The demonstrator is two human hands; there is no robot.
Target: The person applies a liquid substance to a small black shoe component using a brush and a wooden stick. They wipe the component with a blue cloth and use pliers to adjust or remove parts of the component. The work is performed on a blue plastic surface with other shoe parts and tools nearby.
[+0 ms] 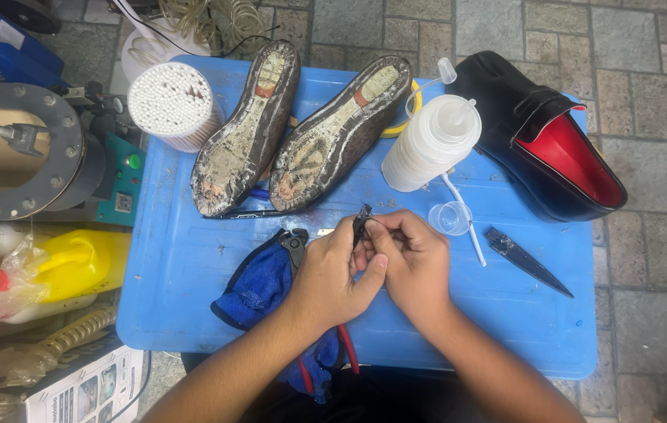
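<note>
A: Arms?
B: Both forearms bare, entering from the lower edge and converging toward the middle of the view.

A: Left hand (332, 274)?
B: Back of the hand faces the camera, wrist roughly straight, fingers (347, 235) curled inward with thumb and fingertips pinched together at the top.

A: Right hand (412, 262)?
B: Knuckles up, fingers folded toward the left hand, tips pinched shut.

A: Contact between them?
B: The two hands touch, thumb side to thumb side; the left thumb lies across the right hand's lower fingers.
</note>
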